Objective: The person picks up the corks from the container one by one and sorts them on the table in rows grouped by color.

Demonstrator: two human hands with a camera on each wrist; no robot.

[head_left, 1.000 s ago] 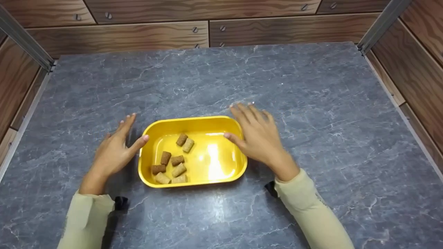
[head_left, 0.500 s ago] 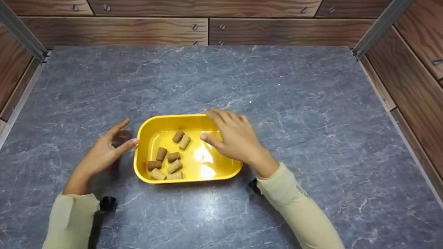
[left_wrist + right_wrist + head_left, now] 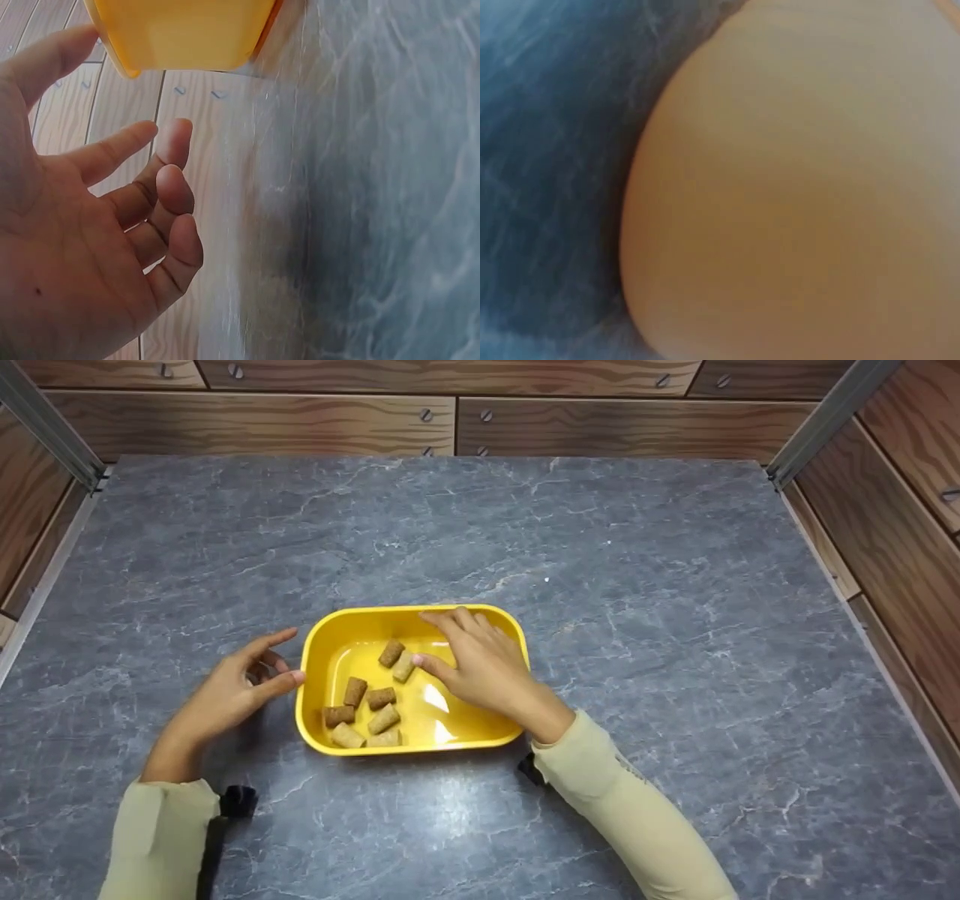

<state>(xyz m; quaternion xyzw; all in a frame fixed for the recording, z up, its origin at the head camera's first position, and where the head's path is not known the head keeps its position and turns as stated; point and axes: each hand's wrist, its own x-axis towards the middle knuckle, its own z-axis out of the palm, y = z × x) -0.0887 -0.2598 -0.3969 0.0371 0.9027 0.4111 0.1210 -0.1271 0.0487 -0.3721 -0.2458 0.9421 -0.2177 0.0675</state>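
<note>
A yellow rectangular tray (image 3: 412,750) stands on the table with several corks lying in it, mostly in its left half. Some are dark brown, like the dark cork (image 3: 339,715); others are pale, like the light cork (image 3: 384,719). My left hand (image 3: 221,694) is at the tray's left side, its thumb against the rim and its other fingers loosely bent with nothing in them. In the left wrist view that thumb meets the tray wall (image 3: 184,34). Over the tray's right half reaches my right hand (image 3: 487,667), its thumb tip beside a pale cork (image 3: 403,667); contact is unclear.
The grey marbled table (image 3: 675,622) extends around the tray. Wood-patterned panels (image 3: 262,424) border it at the back and sides, with metal posts at the far corners. In the right wrist view the blurred tray side (image 3: 780,195) fills most of the frame.
My right hand has moved left from the tray's right rim to above its inside, close to the pale cork. My left hand's fingers have bent more. The corks lie as before.
</note>
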